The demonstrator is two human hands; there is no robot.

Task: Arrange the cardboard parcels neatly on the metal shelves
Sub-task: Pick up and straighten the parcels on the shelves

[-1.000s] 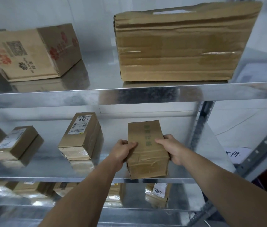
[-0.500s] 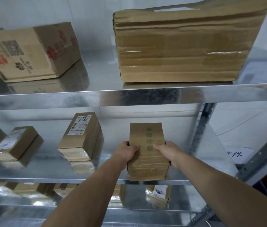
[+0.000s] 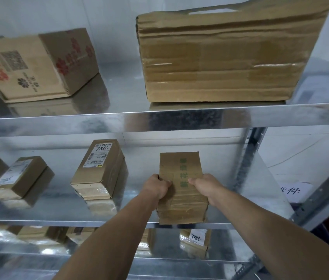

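Left hand [image 3: 156, 187] and right hand [image 3: 207, 186] clasp the parcel [image 3: 181, 172] by its flanks, fingers [image 3: 166, 181] curled over its top. It lies on the middle shelf [image 3: 99, 211], long axis pointing inward, near end at the front edge.

Handwritten 7786 upside down on labelled parcel [image 3: 99, 168], 7186 on lower-shelf parcel [image 3: 194, 242], 件 on paper sign [image 3: 292, 190]

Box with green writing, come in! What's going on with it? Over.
Hands: left hand and right hand grip the box by its sides. Box at front edge of middle shelf. Nearest labelled parcel to its left, apart.
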